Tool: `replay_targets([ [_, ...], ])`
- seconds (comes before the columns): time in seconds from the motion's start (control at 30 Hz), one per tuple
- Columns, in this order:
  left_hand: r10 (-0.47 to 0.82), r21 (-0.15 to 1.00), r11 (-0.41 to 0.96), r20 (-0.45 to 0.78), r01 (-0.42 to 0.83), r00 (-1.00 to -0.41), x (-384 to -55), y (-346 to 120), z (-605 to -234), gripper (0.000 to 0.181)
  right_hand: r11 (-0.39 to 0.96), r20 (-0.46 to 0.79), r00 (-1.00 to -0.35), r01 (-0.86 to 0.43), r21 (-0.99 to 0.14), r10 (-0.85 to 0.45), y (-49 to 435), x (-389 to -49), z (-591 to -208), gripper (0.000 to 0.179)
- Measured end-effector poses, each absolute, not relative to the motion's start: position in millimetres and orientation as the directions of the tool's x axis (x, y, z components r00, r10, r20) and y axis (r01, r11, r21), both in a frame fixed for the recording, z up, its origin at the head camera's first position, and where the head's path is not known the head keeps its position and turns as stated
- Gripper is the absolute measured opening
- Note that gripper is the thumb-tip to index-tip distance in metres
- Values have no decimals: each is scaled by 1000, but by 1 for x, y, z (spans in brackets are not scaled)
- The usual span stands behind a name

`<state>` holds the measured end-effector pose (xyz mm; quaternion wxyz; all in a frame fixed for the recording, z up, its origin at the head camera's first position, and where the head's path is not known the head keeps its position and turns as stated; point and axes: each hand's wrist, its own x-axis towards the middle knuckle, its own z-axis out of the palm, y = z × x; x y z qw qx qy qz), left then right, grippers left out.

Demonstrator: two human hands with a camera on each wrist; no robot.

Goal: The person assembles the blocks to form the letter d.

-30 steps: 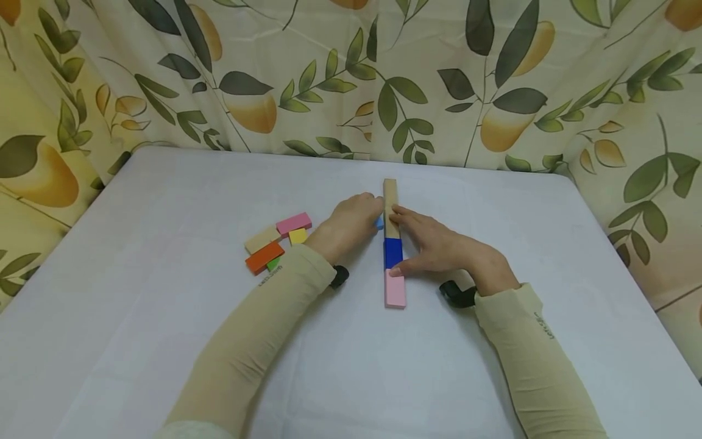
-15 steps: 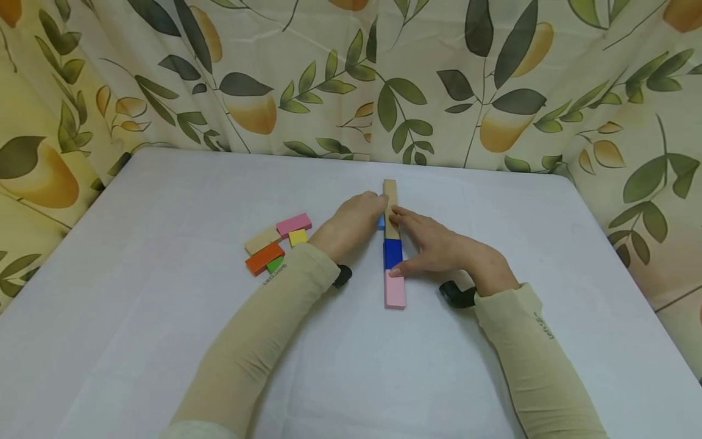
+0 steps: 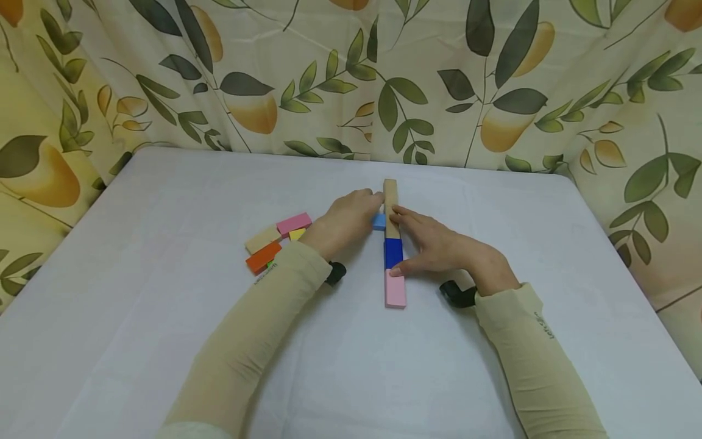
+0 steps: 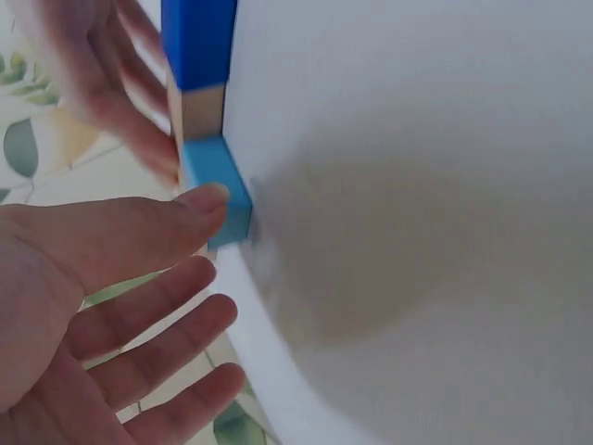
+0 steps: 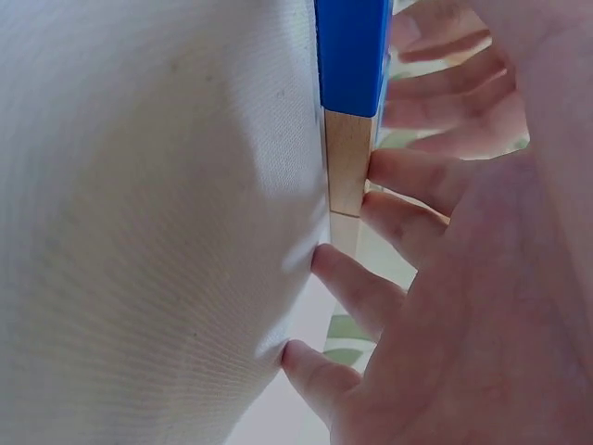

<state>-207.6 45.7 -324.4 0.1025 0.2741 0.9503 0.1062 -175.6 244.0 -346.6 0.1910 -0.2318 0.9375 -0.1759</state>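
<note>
Front: room between sleeves [image 3: 258, 329], short of light-pink block [image 3: 395, 291];
Middle: block row [image 3: 393, 253] between left hand [image 3: 351, 219] and right hand [image 3: 433, 244] bars crossing;
Left: loose blocks [image 3: 263, 258] obstruct

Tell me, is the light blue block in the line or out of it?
Out: the head view shows the light blue block beside the line, left of a plain wooden block.

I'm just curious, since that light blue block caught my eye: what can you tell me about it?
The light blue block is small, plain and straight-edged, with flat faces; it looks like painted wood. It sits on the white-covered table, jutting from the left side of the row and apparently against a bare-wood block. The thumb of the left hand covers part of it and seems to touch it; whether another finger grips its hidden side isn't visible.
</note>
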Motion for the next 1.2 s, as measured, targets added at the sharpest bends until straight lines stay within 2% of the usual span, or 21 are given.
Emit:
replay_targets([
  [0.2, 530, 203, 843, -150, 499, -835, -214, 20, -319, 46, 840, -287, -822, -363, -403, -492, 244, -176, -347, 113],
  [0.4, 498, 272, 850, -135, 452, -856, -216, -14, -312, 43, 842, -284, -822, -369, -394, -493, 243, -175, -346, 113],
  [0.63, 413, 284, 893, -217, 348, -884, -212, -44, -309, 47, 841, -286, -821, -369, -396, -495, 242, -175, -347, 113],
  [1.0, 397, 246, 907, -218, 343, -892, -201, -58, -318, 27, 843, -281, -825, -368, -393, -491, 246, -174, -347, 114],
  [1.2, 373, 238, 920, -282, 313, -884, -198, -64, -317, 32, 840, -284, -818, -376, -392, -499, 244, -175, -346, 114],
])
